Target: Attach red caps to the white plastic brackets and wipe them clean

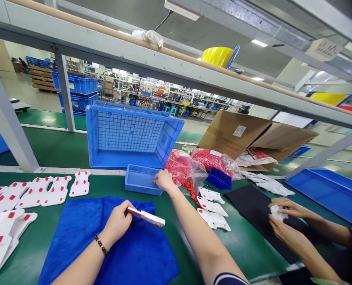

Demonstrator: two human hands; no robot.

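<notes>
My left hand [118, 221] grips a white plastic part [147, 217] by one end, held edge-on above a blue cloth [83, 233]. Small red pieces show on that part. Reaching forward, my right hand [164, 180] is closed at the right end of a small blue tray [140, 178]; a bit of red shows at its fingertips, apparently a small red piece. Beside this hand, loose red pieces [190, 188] spill from a clear bag of red pieces [178, 164]. Several white parts with red pieces [55, 190] lie left of the cloth.
More white parts [213, 218] lie right of my arm. A co-worker's hands [285, 221] hold a white item over a black mat [253, 206]. Behind stand a large blue crate [122, 158] and a cardboard box [223, 134]. A metal beam [176, 61] crosses overhead.
</notes>
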